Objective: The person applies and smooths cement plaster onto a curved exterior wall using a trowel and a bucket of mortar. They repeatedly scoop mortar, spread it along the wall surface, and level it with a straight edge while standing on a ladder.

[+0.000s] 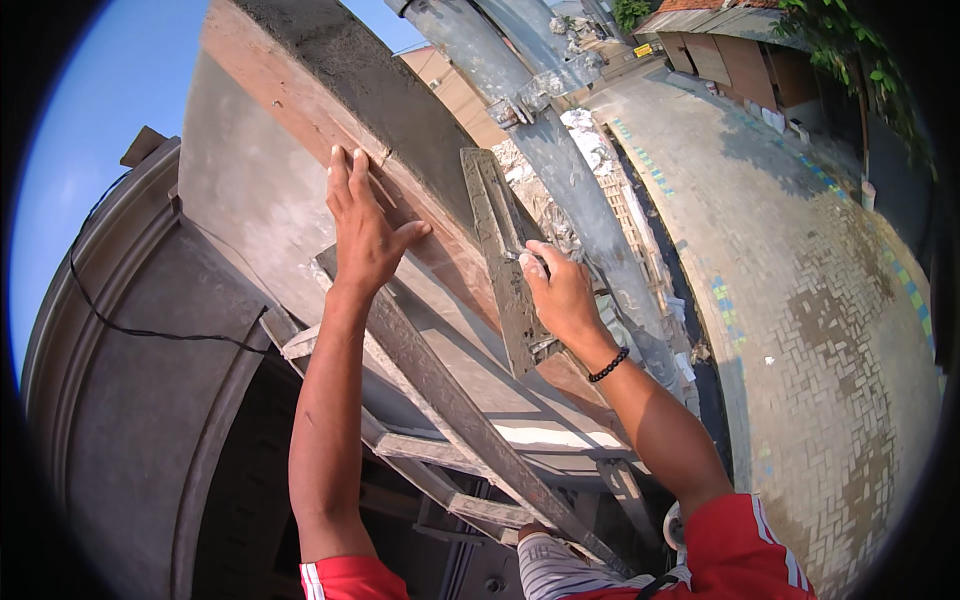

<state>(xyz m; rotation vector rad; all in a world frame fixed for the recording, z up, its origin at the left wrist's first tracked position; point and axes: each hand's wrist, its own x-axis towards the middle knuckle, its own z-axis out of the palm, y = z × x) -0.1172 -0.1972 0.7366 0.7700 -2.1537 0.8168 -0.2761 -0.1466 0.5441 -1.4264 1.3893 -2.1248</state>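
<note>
My left hand [370, 222] is open. Its fingers lie against the reddish-brown face of a long concrete beam [290, 110] with a rough grey top. My right hand [562, 290] is closed at the back of a cement-caked wooden float [497, 255], a long narrow board tilted beside the beam's edge. The fingers hide most of what they grip, and a small shiny bit shows at the fingertips. A dark bead bracelet [609, 365] circles the right wrist.
A cement-splashed wooden ladder [430, 400] leans below my arms, against the grey wall. Large grey pipes [590, 190] run down on the right. A paved lane [800, 330] lies far below. A black cable [150, 330] crosses the curved moulding [110, 260] at left.
</note>
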